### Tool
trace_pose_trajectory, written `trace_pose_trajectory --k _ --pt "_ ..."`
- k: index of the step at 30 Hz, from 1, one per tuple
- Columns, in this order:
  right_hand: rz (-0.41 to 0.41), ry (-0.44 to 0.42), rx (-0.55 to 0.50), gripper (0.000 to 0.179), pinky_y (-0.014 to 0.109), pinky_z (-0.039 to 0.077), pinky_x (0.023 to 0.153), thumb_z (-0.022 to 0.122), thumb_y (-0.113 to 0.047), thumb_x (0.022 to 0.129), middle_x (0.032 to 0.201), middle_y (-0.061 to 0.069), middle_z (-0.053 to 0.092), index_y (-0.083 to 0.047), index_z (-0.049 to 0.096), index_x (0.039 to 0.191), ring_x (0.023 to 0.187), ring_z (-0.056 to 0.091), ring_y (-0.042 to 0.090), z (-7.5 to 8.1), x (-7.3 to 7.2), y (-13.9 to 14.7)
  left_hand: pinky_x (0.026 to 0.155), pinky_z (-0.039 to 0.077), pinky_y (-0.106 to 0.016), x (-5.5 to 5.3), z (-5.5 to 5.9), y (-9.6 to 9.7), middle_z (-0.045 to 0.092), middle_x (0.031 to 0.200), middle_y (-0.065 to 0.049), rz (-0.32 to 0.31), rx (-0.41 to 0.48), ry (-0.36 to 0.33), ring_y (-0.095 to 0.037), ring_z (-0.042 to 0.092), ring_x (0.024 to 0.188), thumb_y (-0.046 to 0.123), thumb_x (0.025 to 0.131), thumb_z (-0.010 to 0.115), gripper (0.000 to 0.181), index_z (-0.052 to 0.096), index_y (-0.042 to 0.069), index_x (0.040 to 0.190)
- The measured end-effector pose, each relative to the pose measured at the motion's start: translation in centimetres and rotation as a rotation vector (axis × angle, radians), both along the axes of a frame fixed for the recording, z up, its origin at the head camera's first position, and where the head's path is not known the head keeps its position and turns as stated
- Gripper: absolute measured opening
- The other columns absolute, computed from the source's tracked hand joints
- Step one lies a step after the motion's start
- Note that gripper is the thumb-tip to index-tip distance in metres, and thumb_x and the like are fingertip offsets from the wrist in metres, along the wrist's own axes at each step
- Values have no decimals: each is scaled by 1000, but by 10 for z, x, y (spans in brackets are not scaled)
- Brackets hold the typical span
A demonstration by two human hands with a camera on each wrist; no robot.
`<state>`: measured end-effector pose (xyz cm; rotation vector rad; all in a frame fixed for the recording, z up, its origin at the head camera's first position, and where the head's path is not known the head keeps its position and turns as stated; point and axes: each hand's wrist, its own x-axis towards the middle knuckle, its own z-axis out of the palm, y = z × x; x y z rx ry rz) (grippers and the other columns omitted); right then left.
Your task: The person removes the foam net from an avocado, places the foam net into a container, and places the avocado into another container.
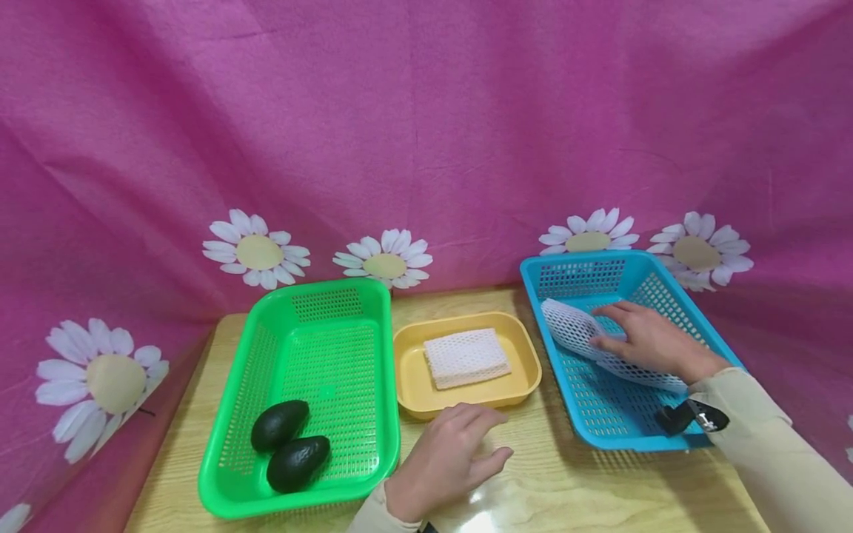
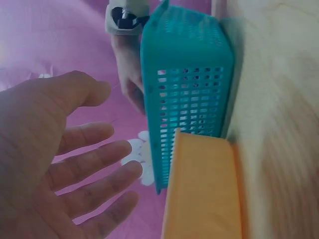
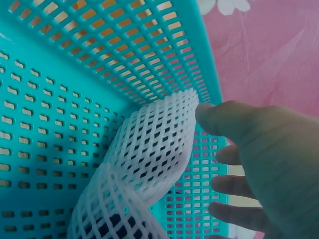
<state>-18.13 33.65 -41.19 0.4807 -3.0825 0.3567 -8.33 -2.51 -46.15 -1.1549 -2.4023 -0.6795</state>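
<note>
Foam-net sleeves (image 1: pixel 569 326), two, overlapping in the blue basket (image 1: pixel 620 444), stretched from its 10 o'clock to its 4 o'clock, with something dark — probably avocados — showing through the mesh. By judgement, firm and fairly weighty at the core, soft and springy outside, with little slip on the net but some risk of sliding out of it. Best taken round the thick middle, net and core together, not by a loose mouth; squeeze lightly, for fear of bruising.

Over the sleeves, right hand (image 1: pixel 643 340) with thumb and fingers apart, pinching nothing; thumb tip close to the 10 o'clock end — cannot tell whether touching. Below the yellow tray, at its 6 o'clock, left hand (image 1: pixel 443 459), fingers loosely spread, holding nothing.

For moving, largest first: pink cloth (image 1: pixel 466 133) hanging beyond everything at 12 o'clock; wooden tabletop (image 1: pixel 533 481) showing at the tray's 5 o'clock; green basket (image 1: pixel 333 355) at the tray's 9 o'clock, raised rim all round, floor open towards 12. Blue basket at the tray's 3 o'clock, with walls to lift over; yellow tray (image 1: pixel 416 370) between, lower and narrower. Smaller again, two avocados (image 1: pixel 298 464) in the green basket near 7 o'clock, and folded white netting (image 1: pixel 466 358) mid-tray.
</note>
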Motion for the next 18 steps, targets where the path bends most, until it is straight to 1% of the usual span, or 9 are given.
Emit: trace_pose_trajectory --k 6,15,18 --pt "-9 -9 12 61 68 47 105 70 -40 96 144 27 58 -3 57 143 132 55 50 -8 -5 4 95 57 -26 -1 -4 3 77 112 6 10 -4 -27 -10 71 107 36 90 78 34 72 17 118" --pt "5 -25 10 67 69 48 102 74 -43 94 143 29 57 -1 56 143 129 55 52 -16 -11 10 98 55 -24 -1 -8 7 75 113 6 -8 -36 -18 -9 70 109 38 92 76 35 71 18 120" --pt "9 -30 1 67 68 48 102 75 -41 93 141 30 57 0 57 142 128 56 51 -20 -13 11 98 55 -24 -3 -10 8 75 113 6 -5 -42 -13 -9 70 109 38 92 75 35 71 18 121"
